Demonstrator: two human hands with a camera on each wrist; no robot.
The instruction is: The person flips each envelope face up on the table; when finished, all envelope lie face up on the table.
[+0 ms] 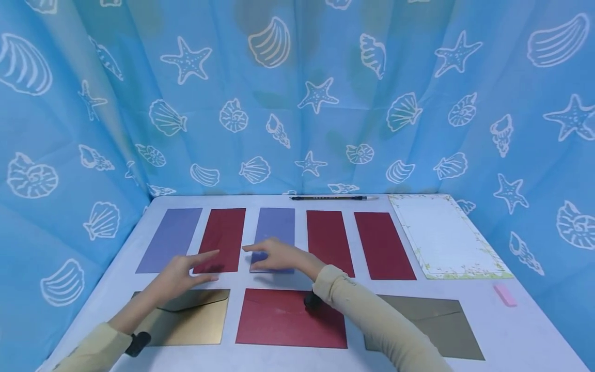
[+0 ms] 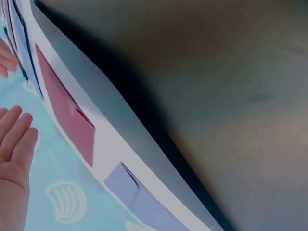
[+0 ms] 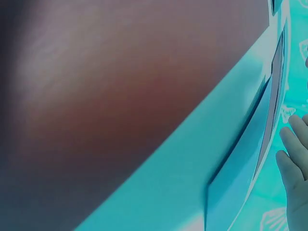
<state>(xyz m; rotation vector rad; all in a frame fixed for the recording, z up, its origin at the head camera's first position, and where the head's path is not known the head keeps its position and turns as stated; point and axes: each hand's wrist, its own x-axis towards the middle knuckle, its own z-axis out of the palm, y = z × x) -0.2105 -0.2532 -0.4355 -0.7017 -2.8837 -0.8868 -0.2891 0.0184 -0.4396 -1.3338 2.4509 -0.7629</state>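
My left hand (image 1: 178,276) is held with fingers extended and holds nothing; its fingertips overlap the lower edge of a red envelope (image 1: 224,230). A purple envelope (image 1: 172,237) lies to its left. My right hand (image 1: 279,254), likewise holding nothing, reaches leftward over the middle purple envelope (image 1: 277,221) and partly hides it. The two hands face each other with a gap between their fingertips. Below the left hand lies a wide gold envelope (image 1: 200,323). A wide red envelope (image 1: 274,323) sits below the right forearm. In the wrist views, close envelope surfaces are blurred.
Two more narrow red envelopes (image 1: 327,235) continue the back row rightward. Farther right lie a floral-bordered sheet (image 1: 448,235) and a pink eraser (image 1: 505,295). A brush pen (image 1: 330,198) lies along the back edge. The right sleeve crosses a wide olive envelope (image 1: 432,323). Blue curtains (image 1: 297,93) enclose the table.
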